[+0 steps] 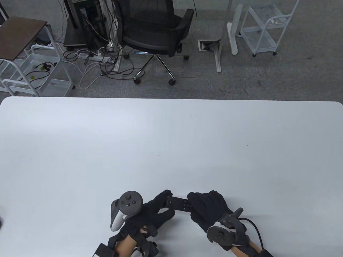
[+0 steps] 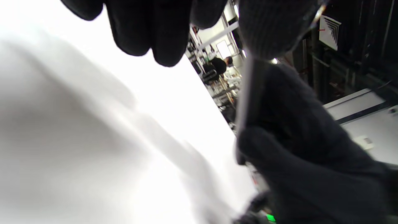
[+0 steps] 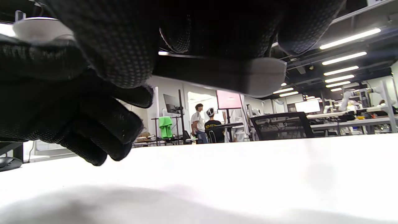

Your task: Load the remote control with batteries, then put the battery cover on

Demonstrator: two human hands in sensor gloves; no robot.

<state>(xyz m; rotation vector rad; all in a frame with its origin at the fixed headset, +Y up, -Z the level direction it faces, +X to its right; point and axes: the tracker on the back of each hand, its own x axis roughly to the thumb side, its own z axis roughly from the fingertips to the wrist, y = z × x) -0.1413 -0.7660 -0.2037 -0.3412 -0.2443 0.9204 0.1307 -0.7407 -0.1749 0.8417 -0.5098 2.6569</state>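
Note:
A slim black remote control is held level above the white table, near its front edge. My left hand grips its left end with the fingertips. My right hand grips its right end, fingers wrapped over it. In the left wrist view the remote shows edge-on between both gloves. In the right wrist view the remote sits under my fingers, above the table. No batteries or loose battery cover are visible in any view.
The white table reaches far and wide beyond the hands. Past its far edge stand a black office chair, a white trolley at left and a white rack at right, on the floor.

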